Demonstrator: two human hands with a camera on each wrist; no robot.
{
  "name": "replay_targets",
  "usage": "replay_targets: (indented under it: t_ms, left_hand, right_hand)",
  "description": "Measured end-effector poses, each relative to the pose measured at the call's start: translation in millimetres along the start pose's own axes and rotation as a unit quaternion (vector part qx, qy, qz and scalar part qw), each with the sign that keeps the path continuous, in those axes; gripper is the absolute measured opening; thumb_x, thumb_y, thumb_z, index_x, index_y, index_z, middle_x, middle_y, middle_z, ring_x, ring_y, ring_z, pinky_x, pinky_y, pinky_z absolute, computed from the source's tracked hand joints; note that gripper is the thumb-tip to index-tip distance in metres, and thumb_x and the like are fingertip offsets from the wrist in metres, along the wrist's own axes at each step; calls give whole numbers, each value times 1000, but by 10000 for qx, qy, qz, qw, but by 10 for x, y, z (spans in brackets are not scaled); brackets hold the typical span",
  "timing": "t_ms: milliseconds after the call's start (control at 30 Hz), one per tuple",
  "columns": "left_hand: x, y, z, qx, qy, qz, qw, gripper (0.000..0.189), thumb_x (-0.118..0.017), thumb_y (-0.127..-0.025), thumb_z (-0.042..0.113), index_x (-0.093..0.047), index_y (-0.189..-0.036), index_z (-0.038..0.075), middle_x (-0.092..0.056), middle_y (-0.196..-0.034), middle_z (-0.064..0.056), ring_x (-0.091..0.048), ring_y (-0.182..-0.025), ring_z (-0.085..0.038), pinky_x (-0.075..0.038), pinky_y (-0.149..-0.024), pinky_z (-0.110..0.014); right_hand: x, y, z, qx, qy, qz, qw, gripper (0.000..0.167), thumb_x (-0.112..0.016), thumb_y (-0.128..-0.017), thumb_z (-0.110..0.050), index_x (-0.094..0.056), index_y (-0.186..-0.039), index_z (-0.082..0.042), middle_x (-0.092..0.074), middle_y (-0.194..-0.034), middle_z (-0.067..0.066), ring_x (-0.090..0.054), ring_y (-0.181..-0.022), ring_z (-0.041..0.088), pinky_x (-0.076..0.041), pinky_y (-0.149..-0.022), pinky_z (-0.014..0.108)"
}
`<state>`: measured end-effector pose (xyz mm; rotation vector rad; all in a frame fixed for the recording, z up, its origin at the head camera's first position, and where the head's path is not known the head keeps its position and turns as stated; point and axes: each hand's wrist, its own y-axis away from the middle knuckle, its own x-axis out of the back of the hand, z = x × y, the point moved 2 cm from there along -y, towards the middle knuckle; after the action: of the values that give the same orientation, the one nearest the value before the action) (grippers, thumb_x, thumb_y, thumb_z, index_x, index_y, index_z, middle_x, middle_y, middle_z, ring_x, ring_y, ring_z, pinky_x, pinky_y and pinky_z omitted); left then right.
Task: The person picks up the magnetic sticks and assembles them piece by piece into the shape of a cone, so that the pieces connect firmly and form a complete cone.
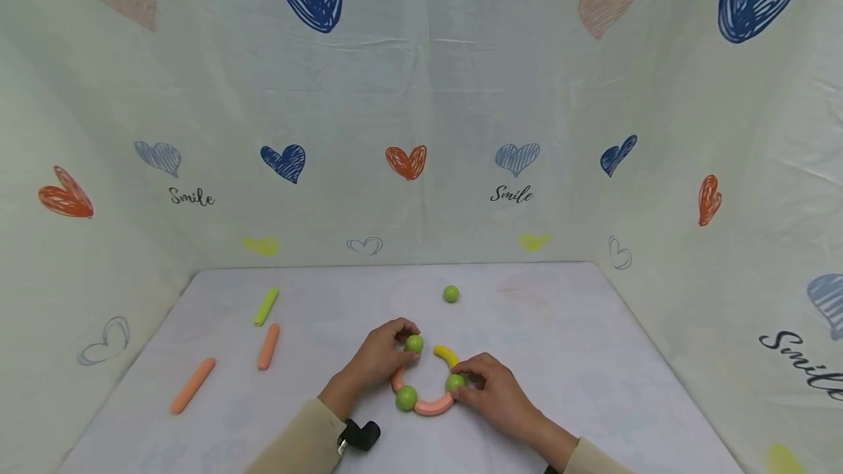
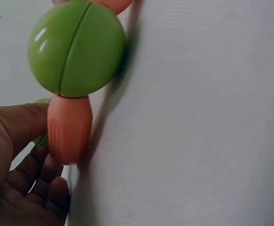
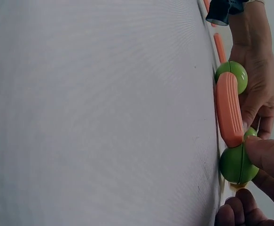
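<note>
On the table a ring-like chain of plastic pieces lies between both hands. My left hand (image 1: 377, 358) grips a green ball (image 1: 414, 344) at the chain's left end, thumb on its near side. Below it, a curved orange rod (image 2: 70, 129) links to another green ball (image 1: 406, 399), which no finger touches. A second curved orange rod (image 1: 434, 406) runs from there to the right-hand green ball (image 3: 239, 164). My right hand (image 1: 495, 395) pinches that ball between thumb and fingers. From it a curved yellow rod (image 1: 445, 355) extends back toward the left, its far end apart from the left ball.
A loose green ball (image 1: 451, 294) sits farther back. At left lie a straight yellow-green rod (image 1: 266, 306), a short orange rod (image 1: 268, 347) and a longer orange rod (image 1: 193, 385). A heart-printed curtain (image 1: 461, 101) encloses the table's back and sides.
</note>
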<state>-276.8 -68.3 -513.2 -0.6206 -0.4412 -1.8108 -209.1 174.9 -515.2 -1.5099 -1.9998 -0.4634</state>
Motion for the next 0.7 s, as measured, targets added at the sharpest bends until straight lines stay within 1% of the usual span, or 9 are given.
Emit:
replay_targets:
  t_ms: [133, 300, 467, 567, 700]
  left_hand:
    - [-9, 46, -3, -11, -88, -24, 10000, 35, -85, -87, 13, -67, -117, 17, -65, -112, 0, -59, -106, -20, -50, -92, -44]
    - [-17, 71, 18, -42, -174, -7, 9998, 35, -85, -88, 12, -68, -118, 17, -66, -111, 1, -60, -103, -19, -51, -86, -39]
    - [-24, 88, 33, -148, -355, 24, 9993, 35, -85, -88, 11, -68, -118, 17, -66, -111, 0, -62, -101, -18, -52, -82, -36]
    - [-26, 98, 52, -192, -374, 36, 9991, 36, -85, -87, 10, -68, -118, 16, -67, -111, 0, -63, -100, -18, -53, -81, -35]
    - [-32, 105, 74, -139, -309, 45, 9994, 37, -85, -86, 9, -68, -119, 15, -66, -112, -1, -62, -99, -17, -53, -79, -34]
  right_hand:
    - [-2, 5, -5, -3, -25, 24, 10000, 30, -84, -90, -32, -78, -116, -17, -65, -107, -7, -59, -97, 9, -50, -80, 21]
    - [1, 21, -20, -15, -48, 104, 9999, 29, -84, -90, -29, -77, -115, -16, -65, -107, -7, -60, -98, 10, -51, -81, 21]
    - [-2, 30, -16, -13, -76, 130, 9999, 28, -84, -90, -28, -77, -115, -17, -65, -108, -7, -60, -100, 10, -52, -82, 22]
    - [-4, 31, -16, -21, -77, 120, 9999, 28, -84, -90, -28, -77, -115, -17, -64, -108, -7, -60, -99, 9, -52, -82, 22]
    - [-6, 34, -19, -39, -73, 116, 9999, 27, -84, -90, -27, -77, -114, -17, -64, -107, -6, -59, -98, 7, -51, -82, 21]
